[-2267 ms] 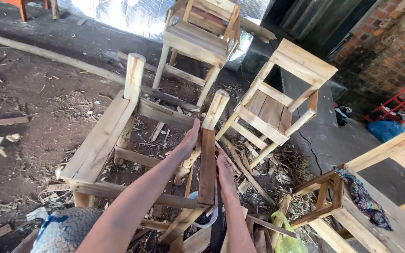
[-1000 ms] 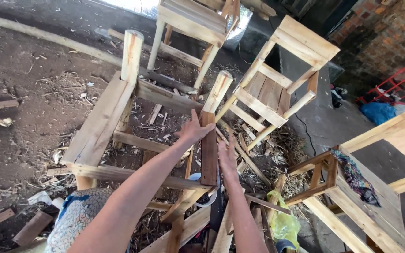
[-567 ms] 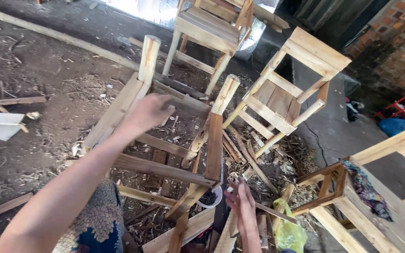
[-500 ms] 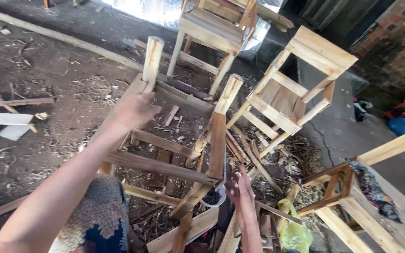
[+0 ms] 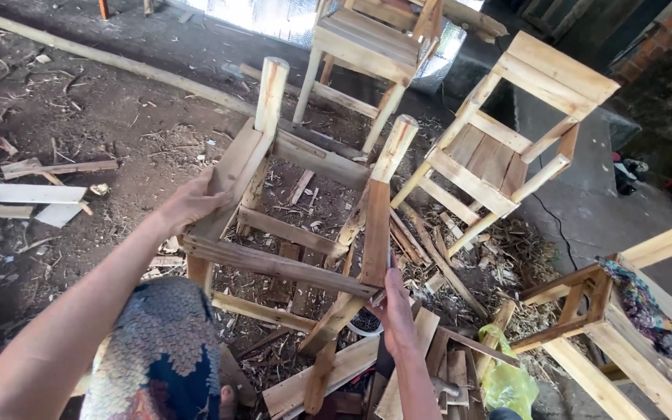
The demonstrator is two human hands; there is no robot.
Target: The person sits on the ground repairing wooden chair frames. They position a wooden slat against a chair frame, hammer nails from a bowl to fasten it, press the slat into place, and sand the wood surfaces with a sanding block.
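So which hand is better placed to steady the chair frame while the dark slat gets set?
Probably the left hand: it already grips the chair frame along its side rail. The right hand sits lower, holding the dark slat.

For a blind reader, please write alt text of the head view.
A person's left hand and right hand hold an unfinished wooden chair frame tipped over on a dirt floor strewn with wood scraps. Two finished wooden chairs stand behind it.

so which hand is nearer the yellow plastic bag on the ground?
Right. The right hand grips the chair frame just up-left of the yellow bag; the left hand is across the frame.
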